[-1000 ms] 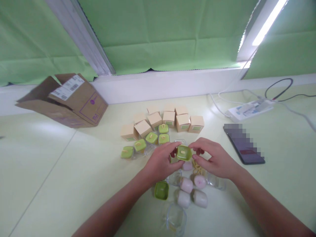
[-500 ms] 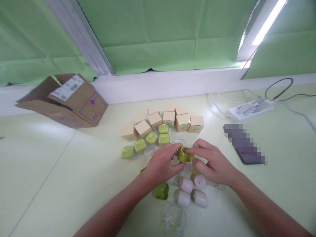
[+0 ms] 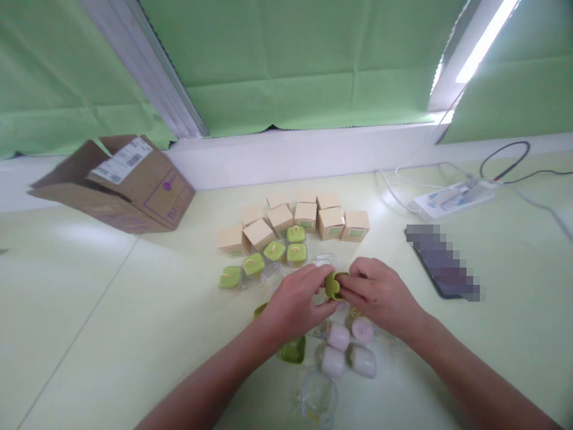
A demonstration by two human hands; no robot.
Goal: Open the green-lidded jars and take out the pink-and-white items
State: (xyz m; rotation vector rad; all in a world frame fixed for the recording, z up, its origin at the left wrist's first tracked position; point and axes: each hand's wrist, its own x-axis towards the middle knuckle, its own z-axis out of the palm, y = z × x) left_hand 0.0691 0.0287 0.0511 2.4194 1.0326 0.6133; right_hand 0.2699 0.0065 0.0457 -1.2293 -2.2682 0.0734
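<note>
Between my two hands is a small green square lid, its hollow side partly in view. My left hand pinches it at the left edge. The fingers of my right hand reach into its hollow from the right; whether they grip something small there is hidden. Below my hands lie pinkish-white rounded pieces and another green lid, hollow side up. A clear container sits nearest me, and a further clear container is left of my hands.
Several small tan boxes stand in a curved row behind. In front of them are clear containers with green lids. An open cardboard carton is at the left. A phone and a power strip with cables lie at the right.
The green lid has been turned and tilted in my left hand. My right fingers have moved left and deeper into its hollow.
</note>
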